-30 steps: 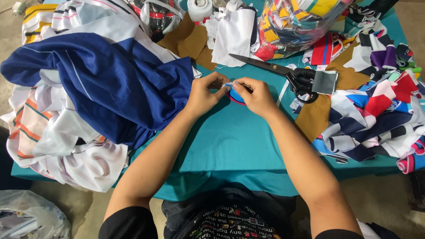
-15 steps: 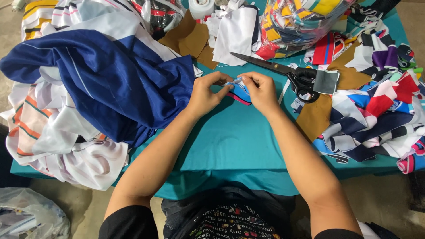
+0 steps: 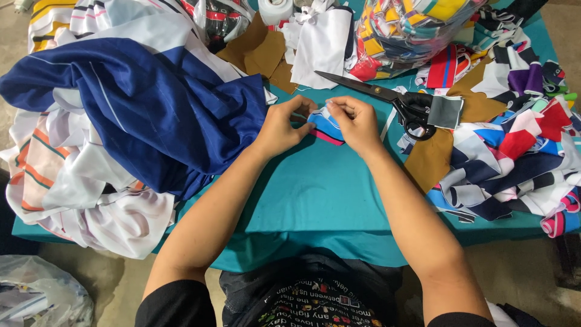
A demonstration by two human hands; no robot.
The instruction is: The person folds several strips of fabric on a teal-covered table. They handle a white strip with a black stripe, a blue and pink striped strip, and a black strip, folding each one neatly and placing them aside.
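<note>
From the head view I see both my hands meeting over the teal cloth [image 3: 321, 194] that covers the table; my left hand [image 3: 281, 128] has its fingers curled in, thumb and forefinger pinched on the left edge of a small scrap [image 3: 325, 124] of blue fabric with a pink and dark stripe; my right hand [image 3: 358, 124] is likewise nearly closed, fingertips nipping the scrap's top right edge; the scrap sits between the two hands, held just above or on the cloth, I cannot tell which.

Just right of my right hand lie black-handled scissors [image 3: 387, 97], blades pointing up and away to the left, handles near a small grey patch [image 3: 445, 111]; a brown piece [image 3: 431, 158] lies below those handles, near my right forearm; further right is a heap of mixed offcuts [image 3: 514, 151] in white, navy, red and purple.

Left of my left hand, almost touching it, is a large blue garment [image 3: 151, 109] draped over white striped fabric [image 3: 72, 181]; beyond both hands lie brown pieces [image 3: 257, 51], a white rag [image 3: 321, 45] and a clear bag [image 3: 417, 27] stuffed with coloured scraps; a plastic bag [image 3: 36, 300] shows on the floor, well left of my left elbow.
</note>
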